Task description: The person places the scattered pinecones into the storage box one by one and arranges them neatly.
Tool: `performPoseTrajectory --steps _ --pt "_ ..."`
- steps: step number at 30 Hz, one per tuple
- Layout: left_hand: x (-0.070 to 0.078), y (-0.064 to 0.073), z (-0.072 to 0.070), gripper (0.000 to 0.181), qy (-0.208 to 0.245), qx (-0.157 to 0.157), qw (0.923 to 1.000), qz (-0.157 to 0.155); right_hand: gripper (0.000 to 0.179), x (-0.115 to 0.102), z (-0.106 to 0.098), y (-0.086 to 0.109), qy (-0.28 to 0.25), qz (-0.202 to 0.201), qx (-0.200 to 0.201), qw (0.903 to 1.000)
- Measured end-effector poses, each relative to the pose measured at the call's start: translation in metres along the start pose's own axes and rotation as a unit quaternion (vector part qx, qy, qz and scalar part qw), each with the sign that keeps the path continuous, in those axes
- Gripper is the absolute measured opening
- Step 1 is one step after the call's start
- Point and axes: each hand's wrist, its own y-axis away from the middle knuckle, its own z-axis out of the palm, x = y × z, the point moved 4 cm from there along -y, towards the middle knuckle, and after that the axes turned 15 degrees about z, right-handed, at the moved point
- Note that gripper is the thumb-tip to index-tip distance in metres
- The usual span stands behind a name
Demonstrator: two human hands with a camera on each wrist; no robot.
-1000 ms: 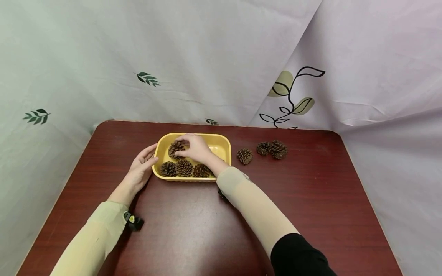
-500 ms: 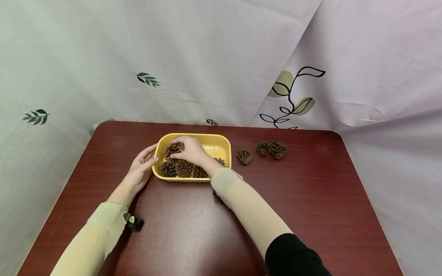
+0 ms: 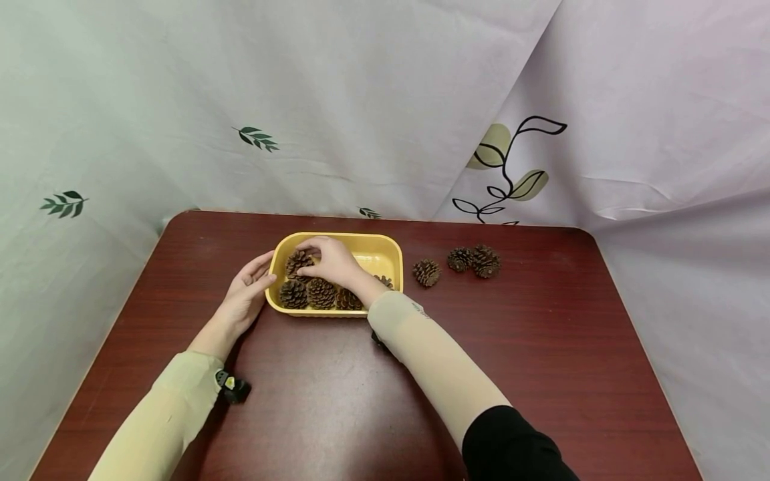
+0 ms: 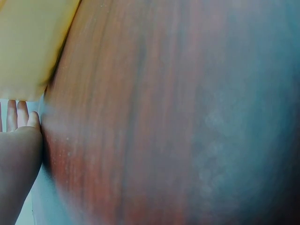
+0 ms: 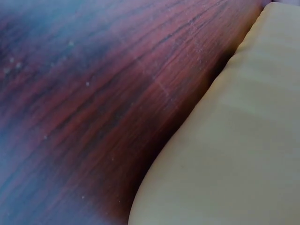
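A yellow plastic tray (image 3: 379, 257) stands near the table's back edge, pine cones lined along its front side. In its back left corner, my right hand (image 3: 337, 264) holds a pine cone (image 3: 298, 266) between thumb and fingers. Just in front sit one pine cone (image 3: 293, 294) and another pine cone (image 3: 321, 293) beside it. Farther right, a pine cone (image 3: 347, 300) is partly covered by the right wrist. My left hand (image 3: 243, 294) rests with fairly straight fingers against the tray's left end. The left wrist view shows those fingers (image 4: 22, 114) at the tray wall; the right wrist view shows only tray and table.
Right of the tray, a single pine cone (image 3: 426, 272) lies on the dark red wooden table (image 3: 541, 347). Farther right are two more touching each other, a smaller pine cone (image 3: 460, 259) and a larger pine cone (image 3: 485, 261). A pale patterned cloth (image 3: 361, 100) hangs behind.
My right hand has shifted slightly left with its pine cone, into the tray's back left corner, and has since stayed there. The left hand has not moved.
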Motion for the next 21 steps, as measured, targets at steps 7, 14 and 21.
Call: performPoseTrajectory --steps 7,14,21 --pt "0.001 0.000 0.000 0.045 0.005 0.001 1.0000 0.001 0.051 -0.001 -0.011 0.006 -0.042 -0.003 -0.025 0.9988" --pt "0.000 0.000 -0.001 0.046 0.008 0.002 1.0000 -0.004 0.051 0.002 -0.030 0.016 -0.062 -0.035 -0.021 0.9972" --pt "0.000 0.001 -0.001 0.046 0.011 0.000 0.9999 -0.002 0.047 0.013 -0.058 0.030 -0.068 -0.045 -0.010 0.9966"
